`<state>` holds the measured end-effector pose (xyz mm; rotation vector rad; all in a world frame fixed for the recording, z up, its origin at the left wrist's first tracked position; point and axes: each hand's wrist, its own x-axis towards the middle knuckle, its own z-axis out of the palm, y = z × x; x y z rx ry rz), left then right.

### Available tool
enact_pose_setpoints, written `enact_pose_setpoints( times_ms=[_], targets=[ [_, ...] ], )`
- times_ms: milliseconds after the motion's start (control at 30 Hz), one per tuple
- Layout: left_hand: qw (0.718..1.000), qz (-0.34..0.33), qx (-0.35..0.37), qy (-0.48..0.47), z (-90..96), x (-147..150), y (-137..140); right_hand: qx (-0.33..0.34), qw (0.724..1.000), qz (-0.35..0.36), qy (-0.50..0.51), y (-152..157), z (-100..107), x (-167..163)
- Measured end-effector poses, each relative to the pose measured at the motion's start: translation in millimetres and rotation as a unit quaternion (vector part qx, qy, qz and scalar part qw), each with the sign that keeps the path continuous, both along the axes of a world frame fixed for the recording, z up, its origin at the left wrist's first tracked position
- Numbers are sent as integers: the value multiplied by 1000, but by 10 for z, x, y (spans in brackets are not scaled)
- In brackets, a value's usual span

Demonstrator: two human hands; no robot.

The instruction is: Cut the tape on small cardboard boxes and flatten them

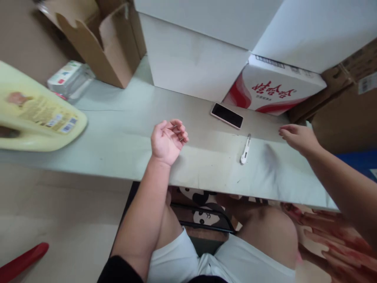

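Note:
My left hand (169, 142) is held palm up over the front of the table, its fingers loosely curled and apart with nothing in them. At the right, above the tabletop, my right hand (299, 138) has thumb and fingers brought together in a pinch. Whatever it may hold is too small or hidden to see. Between the hands lies a slim white stick-like tool (245, 151) with a small dark window and a narrow tip pointing away. Behind it a phone (227, 115) rests flat, dark screen up. Neither hand touches these two things.
The table (123, 129) has a pale green cover. White boxes (194, 55) and a red-and-white carton (273, 88) line the back. An open cardboard box (118, 59), a clear packet (70, 80) and a big yellow bottle (38, 114) stand left. Brown cartons (344, 106) are at right.

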<state>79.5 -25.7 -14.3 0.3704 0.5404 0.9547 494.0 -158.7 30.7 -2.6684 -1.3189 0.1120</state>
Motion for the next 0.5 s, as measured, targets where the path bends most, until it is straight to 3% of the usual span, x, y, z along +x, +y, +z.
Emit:
enact_pose_setpoints(
  times_ms=[267,400,500],
  targets=[
    [995,89,-37,-16,15,-304,25,-6,977,201,69,1321,52,-1804],
    [990,121,-72,-19,48,-434,84,29,940,335,60,2105,98,-2832],
    [988,130,-75,-35,61,-511,145,91,905,409,71,2641,176,-3574]
  ],
)
